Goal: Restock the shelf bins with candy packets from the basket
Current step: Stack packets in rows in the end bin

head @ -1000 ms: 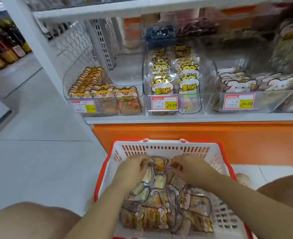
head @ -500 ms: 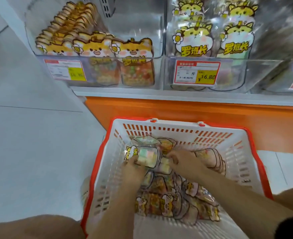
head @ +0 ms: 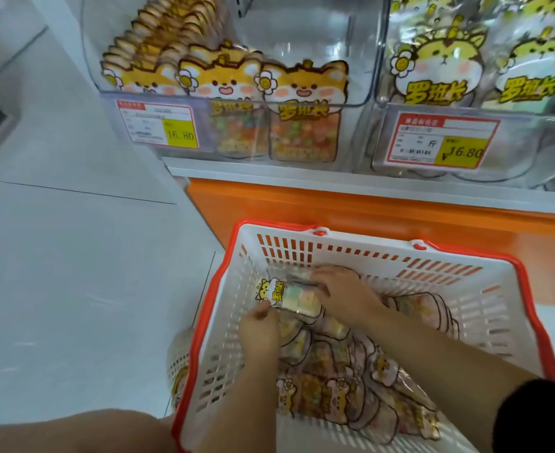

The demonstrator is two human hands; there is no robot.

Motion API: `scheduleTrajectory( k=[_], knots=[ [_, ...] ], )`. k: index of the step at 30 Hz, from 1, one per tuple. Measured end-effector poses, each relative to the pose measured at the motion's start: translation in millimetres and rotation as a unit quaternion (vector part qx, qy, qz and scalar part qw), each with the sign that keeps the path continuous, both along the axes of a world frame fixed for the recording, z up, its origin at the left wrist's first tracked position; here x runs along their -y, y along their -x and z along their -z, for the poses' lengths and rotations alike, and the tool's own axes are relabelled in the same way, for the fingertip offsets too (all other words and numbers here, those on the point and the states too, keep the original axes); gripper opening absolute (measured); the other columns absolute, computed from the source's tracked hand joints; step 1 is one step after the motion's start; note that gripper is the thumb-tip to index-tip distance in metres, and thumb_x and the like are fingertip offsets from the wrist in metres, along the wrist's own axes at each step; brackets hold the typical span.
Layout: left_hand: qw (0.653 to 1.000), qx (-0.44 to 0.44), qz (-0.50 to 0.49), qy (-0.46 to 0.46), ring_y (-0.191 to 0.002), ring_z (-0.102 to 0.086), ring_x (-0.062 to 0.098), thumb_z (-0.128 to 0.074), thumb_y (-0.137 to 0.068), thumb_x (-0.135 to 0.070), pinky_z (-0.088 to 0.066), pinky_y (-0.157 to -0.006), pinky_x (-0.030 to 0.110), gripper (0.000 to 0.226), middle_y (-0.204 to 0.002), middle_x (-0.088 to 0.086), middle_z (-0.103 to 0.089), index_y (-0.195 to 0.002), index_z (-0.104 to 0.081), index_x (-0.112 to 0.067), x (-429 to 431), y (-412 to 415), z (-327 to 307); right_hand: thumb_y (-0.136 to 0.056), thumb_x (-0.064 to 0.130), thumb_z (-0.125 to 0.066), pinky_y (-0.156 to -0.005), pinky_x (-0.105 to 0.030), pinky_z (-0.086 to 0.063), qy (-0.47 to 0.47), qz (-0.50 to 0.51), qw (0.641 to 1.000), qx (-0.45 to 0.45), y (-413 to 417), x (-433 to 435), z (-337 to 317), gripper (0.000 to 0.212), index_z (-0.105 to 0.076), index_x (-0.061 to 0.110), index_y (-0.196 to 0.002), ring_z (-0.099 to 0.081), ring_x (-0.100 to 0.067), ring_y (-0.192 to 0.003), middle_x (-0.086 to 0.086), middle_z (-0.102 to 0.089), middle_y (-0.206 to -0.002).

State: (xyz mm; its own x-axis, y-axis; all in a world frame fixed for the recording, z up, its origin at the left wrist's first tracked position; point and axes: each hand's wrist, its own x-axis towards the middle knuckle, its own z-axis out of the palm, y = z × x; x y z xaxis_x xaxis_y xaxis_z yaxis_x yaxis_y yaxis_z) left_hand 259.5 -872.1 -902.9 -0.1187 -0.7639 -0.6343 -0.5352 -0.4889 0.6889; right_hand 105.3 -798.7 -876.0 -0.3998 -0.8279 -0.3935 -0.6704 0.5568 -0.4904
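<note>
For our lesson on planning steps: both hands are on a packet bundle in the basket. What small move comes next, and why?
Probably lift the packet bundle from the basket: left hand and right hand grip it, and the shelf bin has space.

Basket: white slotted plastic, red rim, sitting on the floor just below the shelf. A pile of clear cat-header packets is lying overlapped across its near and right side, candy showing through. One packet, with a yellow cat header and pastel contents, is lying sideways near the back-left corner, header pointing left. Left hand is pinching its near edge, right hand is gripping its right end. Left bin: clear, orange-cat packets standing upright in rows. Right bin: clear, yellow-cat packets standing upright, facing front.
</note>
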Motion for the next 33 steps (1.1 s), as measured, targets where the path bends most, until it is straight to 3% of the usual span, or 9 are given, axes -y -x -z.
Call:
scheduleTrajectory(
  k=[4,8,13,16,20,23,28,31,33],
  knots=[
    [0.995,-0.038,-0.003,0.092,-0.081,-0.062,0.01,-0.058,-0.098,-0.016,-0.049,-0.07,0.026,0.019,-0.087,-0.009,-0.069,-0.086,-0.067,-0.028,1.5,6.4,-27.8,-0.104,0.025,-0.044,-0.114,-0.016,-0.02,0.042,-0.062,0.996,-0.038,-10.2,-36.2,-20.3,0.039,-0.053,0.021,-0.142,-0.036,-0.006,-0.141,0.01,-0.045,-0.151],
    [0.988,-0.055,-0.019,0.145,-0.079,-0.065,0.011,-0.056,-0.094,-0.013,-0.049,-0.066,0.023,0.027,-0.085,-0.006,-0.072,-0.08,-0.066,-0.034,1.1,6.9,-60.7,-0.105,0.03,-0.039,-0.11,-0.027,-0.043,0.06,-0.081,0.993,-0.063,-21.9,-54.7,-47.1,0.046,-0.039,0.029,-0.151,-0.043,-0.005,-0.135,0.02,-0.031,-0.157],
    [0.973,-0.117,-0.024,0.199,-0.08,-0.061,0.006,-0.061,-0.091,-0.006,-0.039,-0.06,0.001,0.014,-0.085,-0.007,-0.069,-0.091,-0.074,-0.012,-7.3,3.9,-106.3,-0.104,0.028,-0.044,-0.111,-0.022,-0.039,0.141,-0.086,0.98,-0.116,-26.0,-75.8,-87.0,0.043,-0.045,0.031,-0.148,-0.042,0.0,-0.136,0.025,-0.033,-0.154],
    [0.964,-0.151,-0.017,0.218,-0.074,-0.061,0.011,-0.061,-0.093,-0.01,-0.041,-0.06,0.004,0.013,-0.082,0.001,-0.07,-0.093,-0.074,-0.006,-8.2,1.7,-131.8,-0.102,0.027,-0.053,-0.11,-0.013,-0.03,0.211,-0.036,0.968,-0.131,-21.4,-89.6,-122.7,0.039,-0.056,0.025,-0.141,-0.045,0.004,-0.13,0.019,-0.046,-0.147],
    [0.955,-0.231,-0.024,0.187,-0.071,-0.064,0.019,-0.062,-0.091,-0.016,-0.056,-0.074,0.035,0.017,-0.071,0.0,-0.068,-0.078,-0.07,-0.01,-10.3,0.6,-161.1,-0.097,0.021,-0.06,-0.108,-0.011,-0.028,0.258,0.015,0.958,-0.128,-18.7,-106.0,-160.5,0.047,-0.052,0.023,-0.144,-0.041,0.003,-0.132,0.021,-0.042,-0.148],
    [0.949,-0.296,-0.026,0.105,-0.059,-0.056,0.011,-0.063,-0.093,-0.016,-0.05,-0.051,0.025,0.018,-0.067,0.002,-0.057,-0.078,-0.066,-0.007,-19.7,4.6,-186.6,-0.094,0.02,-0.064,-0.108,-0.019,-0.037,0.302,-0.008,0.941,-0.149,-30.1,-118.1,-174.3,0.049,-0.054,0.022,-0.142,-0.047,-0.003,-0.132,0.018,-0.045,-0.148],
    [0.915,-0.399,-0.046,-0.048,-0.083,-0.065,0.012,-0.066,-0.095,-0.027,-0.053,-0.089,0.034,0.019,-0.08,-0.001,-0.068,-0.099,-0.07,-0.008,-29.4,6.0,-219.3,-0.094,0.031,-0.06,-0.106,-0.006,-0.028,0.308,-0.043,0.937,-0.156,-59.2,-134.2,-180.3,0.057,-0.045,0.027,-0.149,-0.039,0.01,-0.132,0.025,-0.03,-0.155],
    [0.902,-0.424,-0.053,-0.052,-0.081,-0.066,0.008,-0.065,-0.091,-0.044,-0.051,-0.092,0.033,0.033,-0.071,-0.005,-0.069,-0.098,-0.071,-0.012,-31.5,7.8,-234.8,-0.093,0.035,-0.055,-0.1,-0.003,-0.03,0.315,-0.057,0.931,-0.174,-61.0,-139.6,-184.0,0.059,-0.044,0.023,-0.15,-0.049,0.003,-0.124,0.018,-0.034,-0.158],
    [0.902,-0.427,-0.04,-0.041,-0.085,-0.067,0.009,-0.065,-0.085,-0.051,-0.051,-0.09,0.032,0.043,-0.076,-0.004,-0.071,-0.103,-0.07,-0.012,-30.7,10.3,-241.3,-0.093,0.036,-0.052,-0.107,-0.017,-0.041,0.334,-0.063,0.922,-0.186,-58.4,-139.6,-185.7,0.058,-0.046,0.021,-0.148,-0.048,-0.002,-0.131,0.015,-0.036,-0.157]
  ],
)
